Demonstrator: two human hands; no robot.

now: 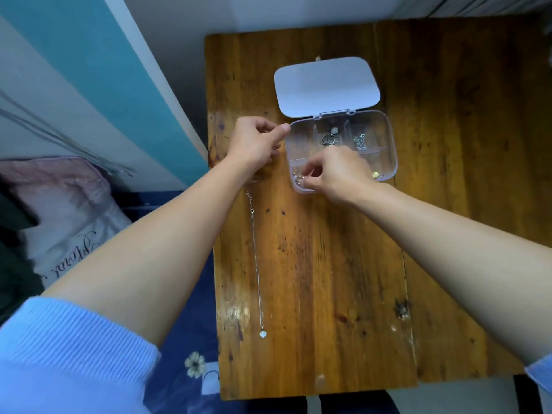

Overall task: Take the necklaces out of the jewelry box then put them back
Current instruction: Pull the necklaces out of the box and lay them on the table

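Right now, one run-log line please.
jewelry box lid open | right hand picking in near-left compartment | left hand at box corner | necklace out on table

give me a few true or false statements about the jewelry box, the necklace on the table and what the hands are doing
1. The jewelry box has its lid open. True.
2. A necklace lies stretched out on the table, left of the box. True.
3. The right hand rests flat on the table, away from the box. False: its fingers reach into a near compartment of the box.
4. Every compartment of the box is empty. False: several hold jewelry.
5. The left hand is at the box's left edge. True.
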